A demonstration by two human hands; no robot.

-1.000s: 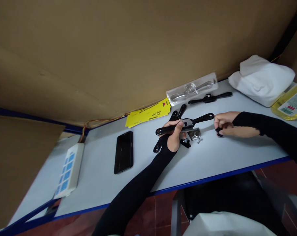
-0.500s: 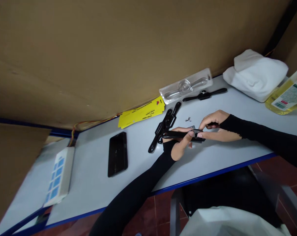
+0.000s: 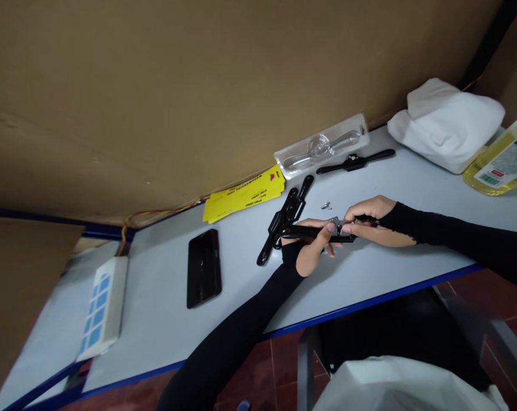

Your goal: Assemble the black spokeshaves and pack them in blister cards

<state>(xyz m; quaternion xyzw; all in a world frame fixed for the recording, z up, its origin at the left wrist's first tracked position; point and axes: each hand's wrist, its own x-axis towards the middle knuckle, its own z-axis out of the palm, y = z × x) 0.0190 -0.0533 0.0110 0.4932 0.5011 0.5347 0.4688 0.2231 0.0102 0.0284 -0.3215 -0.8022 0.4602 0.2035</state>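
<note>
My left hand (image 3: 313, 251) is wrapped round a black spokeshave (image 3: 303, 232), its thumb pressed on the middle of the tool. A flat grey metal plate (image 3: 338, 224) shows at the tool's body, between the two hands. From the right, my right hand (image 3: 372, 220) pinches at this plate with thumb and fingers. Something dark lies within its curled fingers, too hidden to name. Just beyond the hands, small silvery screws (image 3: 326, 205) lie on the table. Black spokeshaves (image 3: 278, 222) lie crossed beside my left hand.
Another black spokeshave (image 3: 355, 162) rests near a clear plastic blister pack (image 3: 322, 149) by the wall. Yellow cards (image 3: 243, 195), a black phone (image 3: 204, 268) and a white power strip (image 3: 104, 308) lie leftward. White cloth (image 3: 449, 128) and a bottle of yellow liquid (image 3: 500, 157) stand right.
The fingers of my right hand have shifted slightly at the tool's middle, and more of the grey plate shows. My left hand keeps its hold on the spokeshave.
</note>
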